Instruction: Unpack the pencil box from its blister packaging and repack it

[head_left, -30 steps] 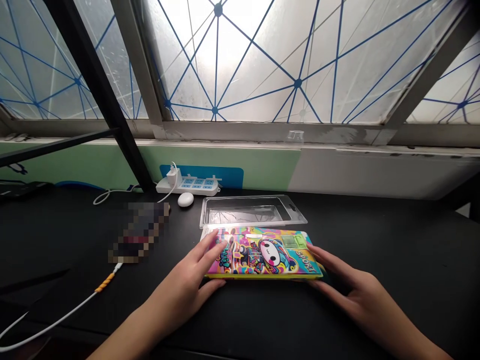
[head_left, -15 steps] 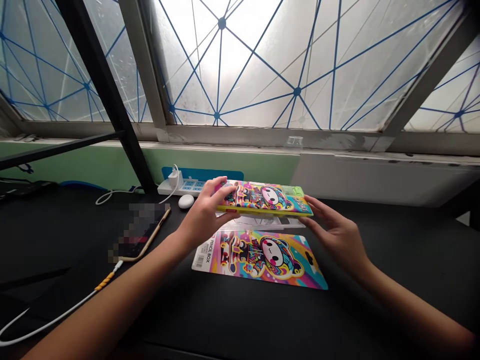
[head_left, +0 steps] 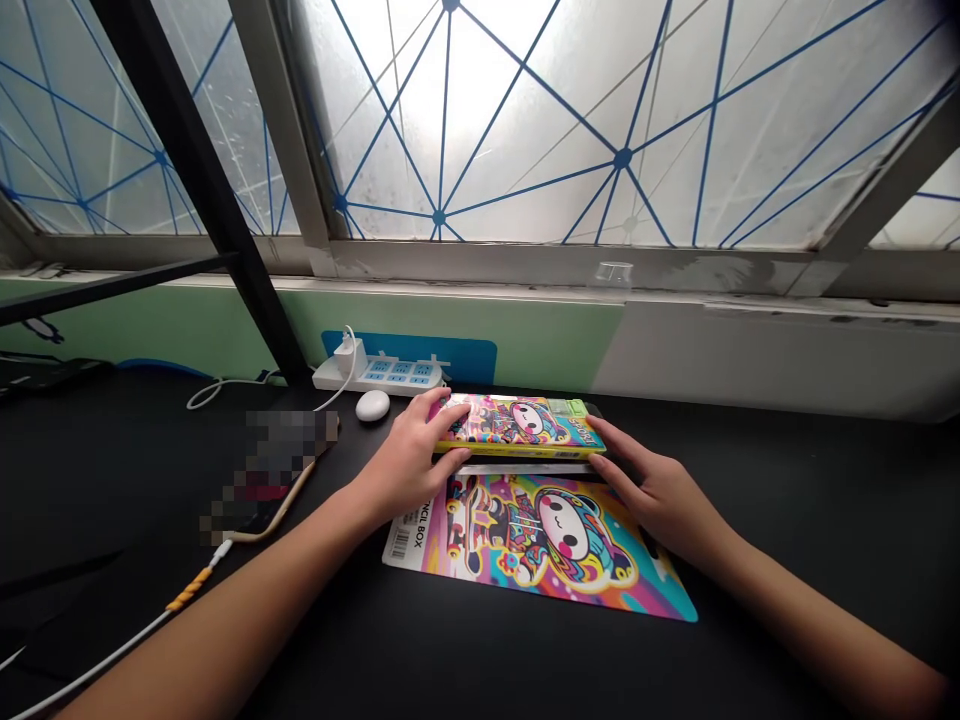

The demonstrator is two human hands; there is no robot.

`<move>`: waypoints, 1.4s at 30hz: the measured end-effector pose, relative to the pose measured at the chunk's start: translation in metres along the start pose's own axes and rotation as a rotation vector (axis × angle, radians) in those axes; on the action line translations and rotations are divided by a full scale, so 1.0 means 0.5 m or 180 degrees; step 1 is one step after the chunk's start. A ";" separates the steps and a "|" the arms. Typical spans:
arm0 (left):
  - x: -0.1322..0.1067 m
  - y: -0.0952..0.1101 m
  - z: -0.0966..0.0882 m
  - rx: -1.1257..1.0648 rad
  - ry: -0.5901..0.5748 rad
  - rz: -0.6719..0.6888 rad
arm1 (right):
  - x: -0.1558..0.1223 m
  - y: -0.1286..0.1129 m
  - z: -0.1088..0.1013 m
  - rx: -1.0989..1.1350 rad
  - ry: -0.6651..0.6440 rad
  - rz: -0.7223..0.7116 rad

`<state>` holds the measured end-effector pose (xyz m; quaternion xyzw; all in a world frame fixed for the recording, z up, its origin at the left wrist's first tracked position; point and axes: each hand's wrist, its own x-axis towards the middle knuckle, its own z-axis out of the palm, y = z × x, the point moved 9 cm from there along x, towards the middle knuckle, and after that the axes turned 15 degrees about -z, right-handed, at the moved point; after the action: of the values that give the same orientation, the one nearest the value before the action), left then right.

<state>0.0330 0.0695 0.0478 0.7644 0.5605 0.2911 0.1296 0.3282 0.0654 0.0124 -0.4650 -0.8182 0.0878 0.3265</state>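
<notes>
Two bare forearms reach in from the lower corners of the view, the left forearm (head_left: 225,615) and the right forearm (head_left: 817,620) angling inward and meeting the hands at a slight bend. The left hand (head_left: 409,465) sits palm down and turned inward, its fingers (head_left: 439,402) arched forward over the top and its thumb (head_left: 454,460) lying low along the near side. The right hand (head_left: 656,495) mirrors it from the other side, its fingers (head_left: 611,440) spread and slanting toward the left hand. The hands stay well apart, level with each other.
</notes>
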 end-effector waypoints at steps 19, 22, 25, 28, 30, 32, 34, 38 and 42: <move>-0.018 0.016 0.039 0.1300 -0.0301 0.0010 | -0.022 -0.143 0.008 -0.1020 -0.0104 -0.1565; -0.015 0.009 0.043 0.1482 -0.0378 0.0070 | -0.036 -0.197 0.029 -0.0597 -0.0440 -0.1869; -0.011 -0.010 0.039 0.1626 -0.0386 0.0054 | -0.053 -0.226 0.074 -0.0366 -0.1170 -0.1913; -0.008 -0.022 0.032 0.1721 -0.0301 0.0028 | -0.064 -0.232 0.102 -0.0293 -0.1675 -0.1785; -0.008 -0.023 0.029 0.1744 -0.0239 0.0006 | -0.066 -0.227 0.106 -0.0293 -0.1752 -0.1663; -0.008 -0.021 0.030 0.1758 -0.0218 0.0005 | -0.062 -0.217 0.103 -0.0372 -0.1647 -0.1503; -0.009 -0.020 0.032 0.1775 -0.0232 -0.0028 | -0.055 -0.202 0.092 -0.0565 -0.1397 -0.1296; -0.011 -0.018 0.038 0.1796 -0.0271 -0.0114 | -0.046 -0.174 0.069 -0.0997 -0.0892 -0.0936; -0.013 -0.003 0.046 0.1743 -0.0156 -0.0138 | -0.040 -0.164 0.055 -0.0994 -0.0618 -0.0732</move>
<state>0.0443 0.0669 0.0266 0.7656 0.6312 0.1075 -0.0621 0.2606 0.0082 0.0187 -0.4029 -0.8972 -0.0335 0.1780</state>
